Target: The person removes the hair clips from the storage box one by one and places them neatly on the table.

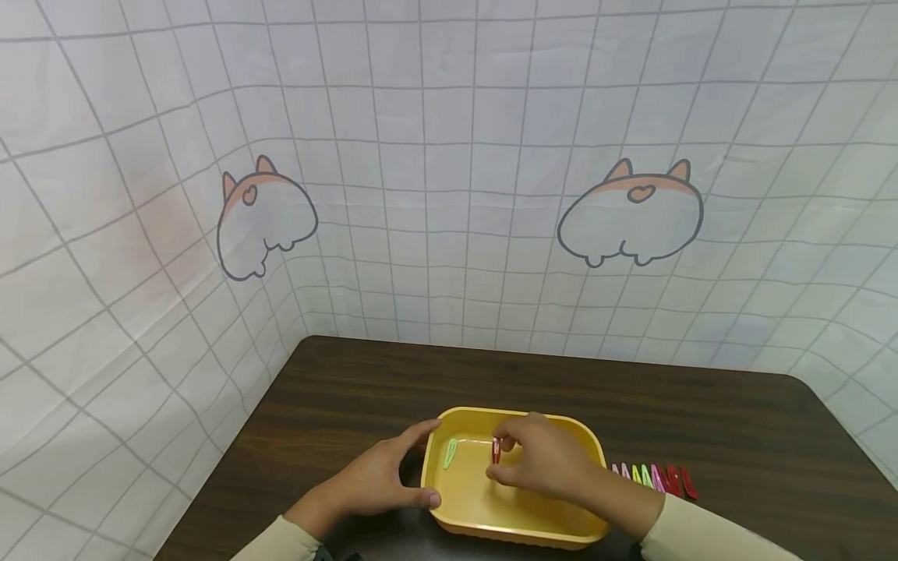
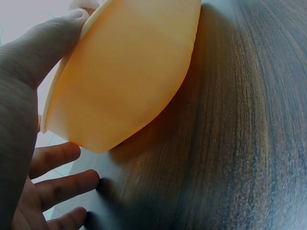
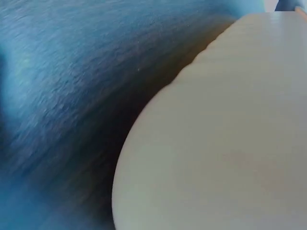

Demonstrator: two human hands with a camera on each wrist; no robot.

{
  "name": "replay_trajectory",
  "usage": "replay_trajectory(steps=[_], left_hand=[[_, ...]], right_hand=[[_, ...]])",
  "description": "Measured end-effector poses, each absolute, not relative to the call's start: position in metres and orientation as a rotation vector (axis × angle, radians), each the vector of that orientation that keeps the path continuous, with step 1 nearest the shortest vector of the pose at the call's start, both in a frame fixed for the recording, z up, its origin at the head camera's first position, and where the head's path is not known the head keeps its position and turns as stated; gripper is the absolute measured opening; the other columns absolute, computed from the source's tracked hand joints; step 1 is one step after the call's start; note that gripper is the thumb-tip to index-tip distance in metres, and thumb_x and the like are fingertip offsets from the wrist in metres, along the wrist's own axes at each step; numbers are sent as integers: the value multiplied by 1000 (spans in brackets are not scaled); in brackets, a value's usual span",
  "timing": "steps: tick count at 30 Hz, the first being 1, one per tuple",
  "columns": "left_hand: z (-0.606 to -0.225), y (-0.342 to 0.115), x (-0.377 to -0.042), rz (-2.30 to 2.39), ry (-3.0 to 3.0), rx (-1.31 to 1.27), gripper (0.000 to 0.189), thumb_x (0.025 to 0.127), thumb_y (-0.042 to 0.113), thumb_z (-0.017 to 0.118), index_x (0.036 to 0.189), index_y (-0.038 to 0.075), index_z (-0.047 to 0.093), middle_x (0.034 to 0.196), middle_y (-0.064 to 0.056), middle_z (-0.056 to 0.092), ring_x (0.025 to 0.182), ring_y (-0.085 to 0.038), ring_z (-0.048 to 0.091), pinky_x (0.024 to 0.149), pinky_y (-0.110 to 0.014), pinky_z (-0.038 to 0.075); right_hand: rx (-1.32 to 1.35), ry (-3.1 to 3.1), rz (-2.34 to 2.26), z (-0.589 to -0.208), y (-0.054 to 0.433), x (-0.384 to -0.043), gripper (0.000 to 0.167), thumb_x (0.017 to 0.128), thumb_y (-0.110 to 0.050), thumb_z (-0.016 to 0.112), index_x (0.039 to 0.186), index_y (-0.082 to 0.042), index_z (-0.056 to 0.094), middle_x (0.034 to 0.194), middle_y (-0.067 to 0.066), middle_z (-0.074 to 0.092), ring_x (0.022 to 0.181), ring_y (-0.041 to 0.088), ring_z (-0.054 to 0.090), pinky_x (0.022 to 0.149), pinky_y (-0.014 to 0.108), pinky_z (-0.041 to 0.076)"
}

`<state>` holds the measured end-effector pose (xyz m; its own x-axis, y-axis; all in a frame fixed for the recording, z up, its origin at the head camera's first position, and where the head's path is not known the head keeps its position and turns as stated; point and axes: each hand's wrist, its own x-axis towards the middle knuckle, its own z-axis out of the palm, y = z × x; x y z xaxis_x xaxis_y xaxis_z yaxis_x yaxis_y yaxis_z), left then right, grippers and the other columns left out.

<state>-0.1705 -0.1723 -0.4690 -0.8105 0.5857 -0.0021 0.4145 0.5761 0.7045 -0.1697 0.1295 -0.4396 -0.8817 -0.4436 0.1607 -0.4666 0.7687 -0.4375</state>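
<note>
A yellow plastic basin [image 1: 515, 534] sits on the table in the head view. My left hand [image 1: 375, 471] holds its left end, the thumb on the near rim and a finger by the far corner. In the left wrist view the thumb lies on the basin's rim [image 2: 55, 91], the other fingers spread below. Inside the basin, my right hand [image 1: 547, 458] pinches a red hair clip [image 1: 496, 449] between thumb and fingers. Left of it, a green hair clip [image 1: 450, 453] lies in the basin. The right wrist view shows only the basin's outer wall [image 3: 216, 143] and the table, no fingers.
Right of the basin, several hair clips in pink, yellow, green and red lie in a row, a dark red clip [image 1: 689, 483] at its right end. They rest on a dark wood table [image 1: 337, 389]. A white gridded curtain [image 1: 435, 195] surrounds the back and sides.
</note>
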Motion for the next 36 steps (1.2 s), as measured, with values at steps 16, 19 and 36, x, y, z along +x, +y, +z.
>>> replay_trajectory(steps=[16, 19, 36], left_hand=[[-469, -172, -171, 1069, 2561, 828, 96, 85, 52, 80, 162, 34, 25, 139, 5, 60, 129, -17, 55, 106, -60, 40], [-468, -171, -171, 1073, 2556, 817, 96, 85, 52, 80, 162, 33, 25, 140, 6, 60, 129, -17, 55, 107, -60, 39], [-468, -171, -171, 1071, 2563, 824, 99, 84, 56, 80, 163, 31, 25, 140, 7, 59, 130, -17, 54, 108, -59, 38]], right_hand=[[741, -2867, 683, -417, 177, -162, 44, 80, -54, 85, 111, -24, 76, 90, -18, 60, 84, 6, 56, 60, 25, 46], [742, -2859, 668, -415, 187, -162, 46, 79, -57, 84, 110, -24, 76, 90, -20, 59, 85, 7, 56, 61, 25, 47], [644, -2882, 641, -404, 234, -157, 54, 80, -64, 80, 118, -26, 74, 98, -19, 61, 93, 11, 60, 72, 33, 53]])
